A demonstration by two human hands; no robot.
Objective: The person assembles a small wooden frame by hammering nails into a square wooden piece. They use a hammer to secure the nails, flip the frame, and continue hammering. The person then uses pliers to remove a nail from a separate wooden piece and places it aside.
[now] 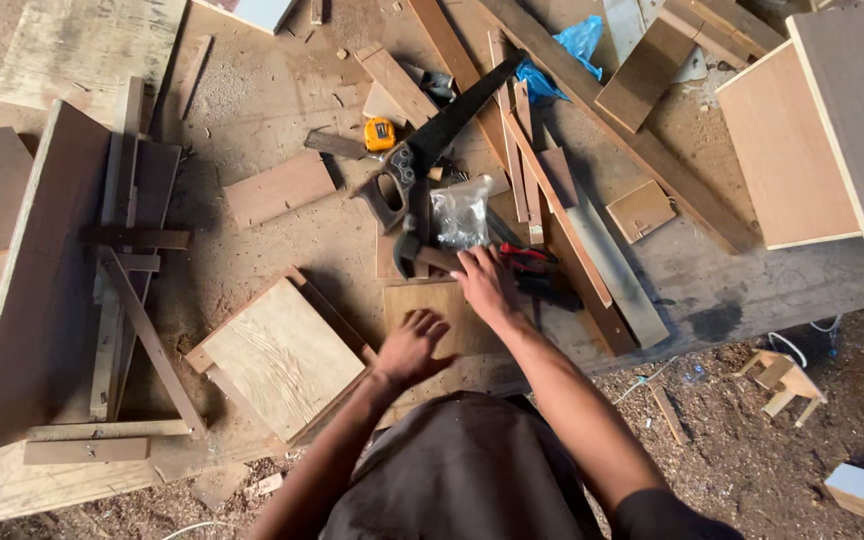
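On the tabletop (282, 100), my right hand (487, 285) reached open-fingered at twelve o'clock toward the hammer (414, 250), its handle running three to nine, just touching. My left hand (410, 348) lay open, flat on the square board (432, 315), farther back.

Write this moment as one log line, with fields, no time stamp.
left hand: flat on small board | right hand: reaching to hammer | near: handsaw, clear bag
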